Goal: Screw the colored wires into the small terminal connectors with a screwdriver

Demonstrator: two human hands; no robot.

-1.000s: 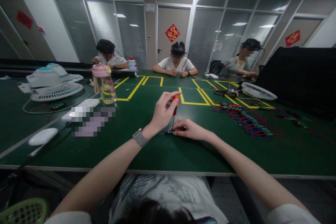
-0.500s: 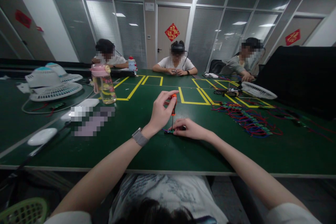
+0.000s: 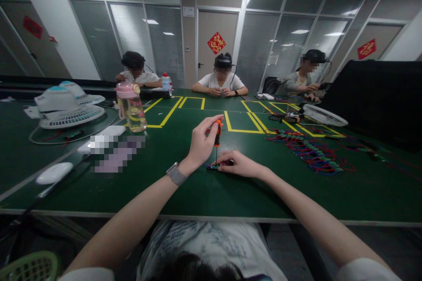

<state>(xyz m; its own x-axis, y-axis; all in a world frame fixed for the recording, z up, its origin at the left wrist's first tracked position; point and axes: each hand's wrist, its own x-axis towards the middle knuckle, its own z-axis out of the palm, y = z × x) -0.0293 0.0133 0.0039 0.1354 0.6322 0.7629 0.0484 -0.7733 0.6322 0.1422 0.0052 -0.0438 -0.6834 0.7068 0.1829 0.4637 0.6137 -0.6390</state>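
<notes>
An orange and black screwdriver [image 3: 217,136] stands upright, its handle in the fingers of my left hand [image 3: 201,139]. Its thin shaft reaches down to a small green circuit board [image 3: 213,167] lying on the green table [image 3: 184,197]. From the right, my right hand [image 3: 238,163] pinches the board's right side, with fingertips beside the shaft. Thin wires leave the board at its left. Where exactly the screwdriver tip rests is too small to tell.
Wired circuit boards [image 3: 313,151] lie at the right, near a white fan grille [image 3: 325,115] and a black screen [image 3: 379,101]. A pink-lidded bottle [image 3: 132,109] and white fans [image 3: 66,107] stand left. Three people sit across the table.
The screwdriver handle shows slightly more between my left fingers. My right hand stays in place. The person at the right has raised a hand toward a dark object.
</notes>
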